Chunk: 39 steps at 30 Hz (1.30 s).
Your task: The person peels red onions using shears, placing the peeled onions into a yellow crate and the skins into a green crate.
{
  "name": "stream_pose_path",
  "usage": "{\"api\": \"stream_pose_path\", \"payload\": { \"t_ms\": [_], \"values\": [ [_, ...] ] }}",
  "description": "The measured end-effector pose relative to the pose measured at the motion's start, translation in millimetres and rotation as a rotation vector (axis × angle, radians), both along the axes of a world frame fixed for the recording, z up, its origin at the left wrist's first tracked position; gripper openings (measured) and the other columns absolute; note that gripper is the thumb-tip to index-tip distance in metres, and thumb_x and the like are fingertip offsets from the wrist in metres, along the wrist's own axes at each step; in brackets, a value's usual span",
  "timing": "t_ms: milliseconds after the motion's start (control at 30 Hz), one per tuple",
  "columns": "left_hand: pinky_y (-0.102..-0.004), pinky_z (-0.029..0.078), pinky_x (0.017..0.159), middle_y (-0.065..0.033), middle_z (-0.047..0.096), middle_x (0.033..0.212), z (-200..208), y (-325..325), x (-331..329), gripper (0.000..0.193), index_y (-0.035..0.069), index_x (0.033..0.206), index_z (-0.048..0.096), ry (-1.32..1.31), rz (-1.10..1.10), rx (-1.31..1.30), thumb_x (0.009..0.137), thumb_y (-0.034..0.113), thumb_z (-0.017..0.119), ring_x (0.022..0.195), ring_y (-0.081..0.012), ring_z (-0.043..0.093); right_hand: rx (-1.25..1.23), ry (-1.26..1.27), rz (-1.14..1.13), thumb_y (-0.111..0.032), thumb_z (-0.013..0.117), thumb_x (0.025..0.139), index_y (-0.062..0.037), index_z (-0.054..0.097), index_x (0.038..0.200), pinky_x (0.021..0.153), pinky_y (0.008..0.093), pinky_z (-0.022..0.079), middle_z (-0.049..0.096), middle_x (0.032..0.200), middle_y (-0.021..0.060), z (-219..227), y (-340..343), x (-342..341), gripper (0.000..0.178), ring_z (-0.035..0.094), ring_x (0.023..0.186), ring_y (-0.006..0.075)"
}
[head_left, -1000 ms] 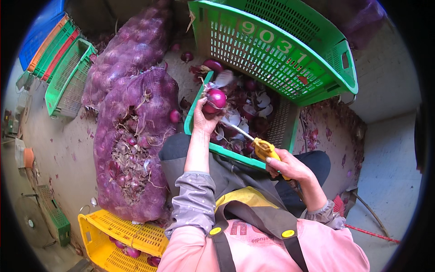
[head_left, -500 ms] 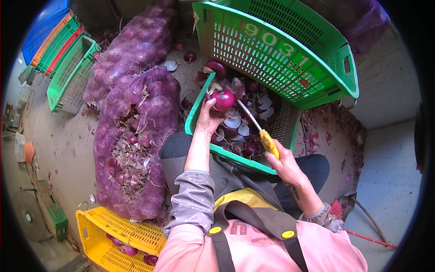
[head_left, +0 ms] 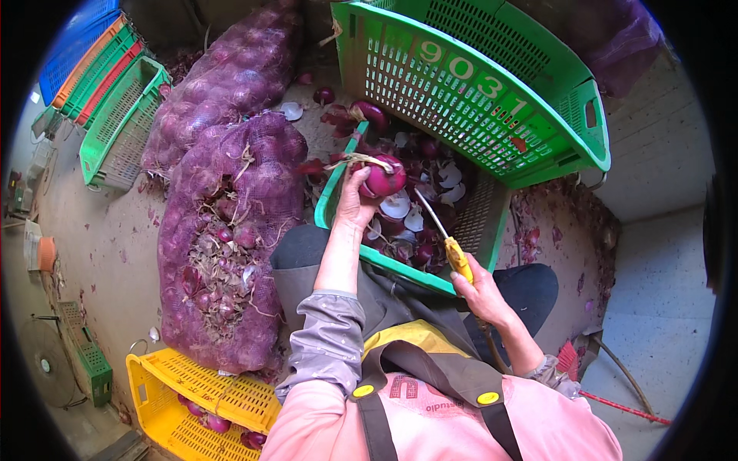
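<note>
My left hand (head_left: 352, 203) is closed round a red onion (head_left: 386, 178) over the near green crate (head_left: 327, 192). A dry, straggly stem (head_left: 354, 159) sticks out from the onion's left side. In my right hand (head_left: 487, 296) is an air blow gun (head_left: 457, 257) with a yellow handle and a long thin metal nozzle. Its nozzle tip points up and left, close to the onion's right side. A hose (head_left: 494, 346) trails from the handle beneath my right wrist. Inside the crate lie loose onion skins (head_left: 396, 206) and onions.
A tall green crate (head_left: 461, 92) stands tilted beyond the near one. Purple mesh sacks of onions (head_left: 231, 230) fill the left side, the nearer one torn open. A yellow crate (head_left: 200, 384) with several onions sits at lower left. Stacked crates (head_left: 115, 115) stand far left.
The onion has turned in my left hand, and its stem now points left. My right hand and the blow gun have shifted slightly down and to the right.
</note>
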<state>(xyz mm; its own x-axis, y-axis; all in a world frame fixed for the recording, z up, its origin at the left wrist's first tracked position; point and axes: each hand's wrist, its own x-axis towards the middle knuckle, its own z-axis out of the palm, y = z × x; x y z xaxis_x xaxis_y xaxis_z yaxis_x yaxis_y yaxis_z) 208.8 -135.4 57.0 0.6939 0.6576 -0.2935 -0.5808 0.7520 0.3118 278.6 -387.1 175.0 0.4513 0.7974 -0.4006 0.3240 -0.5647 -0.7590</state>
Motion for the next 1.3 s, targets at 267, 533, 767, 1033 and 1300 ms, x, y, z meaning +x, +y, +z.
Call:
{"api": "stream_pose_path", "payload": {
  "t_ms": [267,533,767,1033,1300],
  "values": [
    [-0.0393,0.044,0.090,-0.0033,0.052,0.111,21,-17,-9,0.042,0.012,0.114,0.048,-0.036,-0.092,0.194,0.075,0.005,0.061,0.105,-0.0199,0.050,0.069,-0.592,0.106,-0.025,0.062,0.075,0.0029,0.034,0.123,0.091,0.0398,0.038,0.046,0.116,0.0224,-66,7,-8,0.062,0.050,0.102,0.0362],
    [-0.0250,0.044,0.081,-0.0054,0.060,0.097,54,-44,-20,0.031,0.002,0.107,0.056,0.340,-0.208,0.658,0.079,0.014,0.058,0.089,-0.0115,0.056,0.246,0.589,-0.378,-0.035,0.071,0.069,-0.0024,0.041,0.115,0.070,0.0302,0.051,0.053,0.103,0.0104,-20,90,0,0.064,0.056,0.094,0.0212],
    [-0.0455,0.049,0.073,-0.0118,0.060,0.091,-19,-16,-24,0.038,0.008,0.103,0.053,0.067,-0.105,-0.323,0.089,0.041,0.042,0.083,-0.0236,0.059,0.680,-0.126,0.163,-0.019,0.079,0.057,-0.0036,0.040,0.114,0.086,0.0322,0.042,0.049,0.109,0.0134,12,85,-40,0.070,0.053,0.099,0.0223],
    [-0.0384,0.046,0.086,-0.0076,0.048,0.117,81,-78,-54,0.061,0.012,0.127,0.039,-0.069,-0.363,-0.007,0.083,0.054,0.044,0.104,-0.0178,0.050,0.430,-0.668,0.214,-0.031,0.063,0.075,-0.0014,0.043,0.117,0.087,0.0398,0.040,0.055,0.102,0.0190,6,86,-20,0.055,0.053,0.095,0.0338],
    [-0.0320,0.052,0.068,-0.0034,0.057,0.096,64,-75,-64,0.062,0.009,0.113,0.048,0.216,-0.401,0.284,0.077,0.060,0.049,0.085,-0.0132,0.058,0.184,-0.897,0.269,-0.021,0.056,0.074,-0.0043,0.052,0.105,0.055,0.0387,0.049,0.062,0.069,0.0133,9,92,-26,0.035,0.062,0.061,0.0283]
  ]
}}
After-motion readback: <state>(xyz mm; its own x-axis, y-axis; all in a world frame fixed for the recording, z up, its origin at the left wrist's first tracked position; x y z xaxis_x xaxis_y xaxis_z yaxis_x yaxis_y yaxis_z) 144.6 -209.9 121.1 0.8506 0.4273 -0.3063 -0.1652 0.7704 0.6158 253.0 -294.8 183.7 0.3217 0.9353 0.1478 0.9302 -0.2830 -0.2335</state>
